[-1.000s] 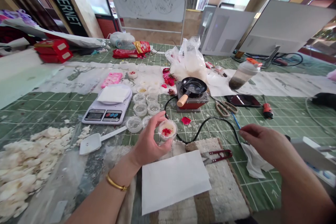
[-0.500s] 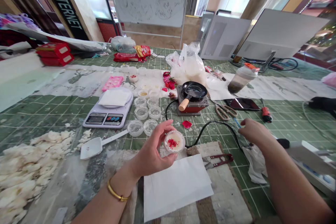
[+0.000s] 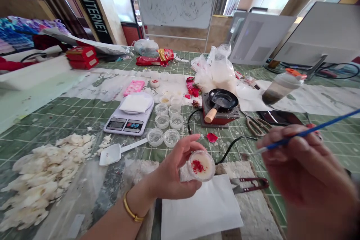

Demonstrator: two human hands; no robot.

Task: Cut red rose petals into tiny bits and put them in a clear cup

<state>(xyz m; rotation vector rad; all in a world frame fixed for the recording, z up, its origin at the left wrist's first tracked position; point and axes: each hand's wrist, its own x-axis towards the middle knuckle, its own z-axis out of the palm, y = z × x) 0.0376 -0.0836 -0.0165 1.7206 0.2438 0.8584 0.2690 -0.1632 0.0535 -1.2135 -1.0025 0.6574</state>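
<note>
My left hand is closed around a small clear round jar, held tilted toward me above a white sheet of paper. Inside the jar is a cream-coloured fill with a clump of red shreds on top. My right hand grips a slim blue-handled paintbrush, its pale tip pointing left toward the jar but apart from it. The right hand is slightly blurred. Red-handled thread snips lie beside the paper.
Several clear jars stand beyond my left hand, near a kitchen scale and a white scoop. A black pan sits on a small electric stove. White flakes lie at left; scissors at right.
My right hand has picked up the blue paintbrush from the right side and come closer to me with it. The left hand's jar is nearer and more tilted. The view has turned left.
</note>
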